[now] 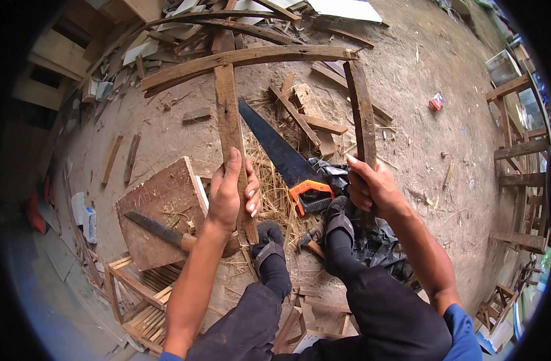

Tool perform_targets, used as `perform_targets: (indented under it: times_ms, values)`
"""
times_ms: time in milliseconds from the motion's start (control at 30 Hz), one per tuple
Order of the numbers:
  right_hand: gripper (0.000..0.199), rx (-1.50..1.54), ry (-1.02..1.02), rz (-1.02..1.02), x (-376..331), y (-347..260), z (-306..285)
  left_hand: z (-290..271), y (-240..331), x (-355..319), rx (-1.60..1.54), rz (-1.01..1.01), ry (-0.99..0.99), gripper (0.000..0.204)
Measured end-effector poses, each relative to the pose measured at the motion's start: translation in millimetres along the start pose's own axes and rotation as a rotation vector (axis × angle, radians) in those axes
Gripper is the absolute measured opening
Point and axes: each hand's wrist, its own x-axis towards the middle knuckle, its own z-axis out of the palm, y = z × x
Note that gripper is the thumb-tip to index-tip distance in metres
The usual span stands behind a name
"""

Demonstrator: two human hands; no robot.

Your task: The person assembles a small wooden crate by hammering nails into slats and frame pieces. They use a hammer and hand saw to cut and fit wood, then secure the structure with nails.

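Wooden frame (251, 56) stands w/ crossbar beyond saw (280, 155); L hand (226, 195) grips leg L of saw, R hand (375, 185) grips leg R of saw; lg knife (155, 228) lies on brn board (167, 188), also L of saw.

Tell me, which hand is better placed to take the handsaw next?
Probably the right hand: it appears nearer the orange handle of the handsaw. It would need freeing first; like the left hand, it grips the wooden frame.
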Motion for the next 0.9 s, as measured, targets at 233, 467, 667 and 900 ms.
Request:
perform_targets:
  times_ms: [233,467,667,900]
  values:
    - [0.03,-0.518,0.352,-0.331,27.2,30.5,-7.0,5.4,-10.5,-1.9,0.076,0.07,0.071,0.047]
    - [0.083,0.042,-0.024,-0.043,71.9,26.1,-46.4,3.5,8.9,-9.9,0.025,0.127,0.065,0.052]
    - [0.05,-1.356,0.194,-0.326,178.9,68.2,-68.5,-9.3,38.1,-6.3,-0.349,0.211,0.122,0.044]
    - [0.032,-1.067,0.367,-0.37,180.9,89.1,-81.4,-7.0,48.5,-1.6,-0.199,0.325,0.354,0.044]
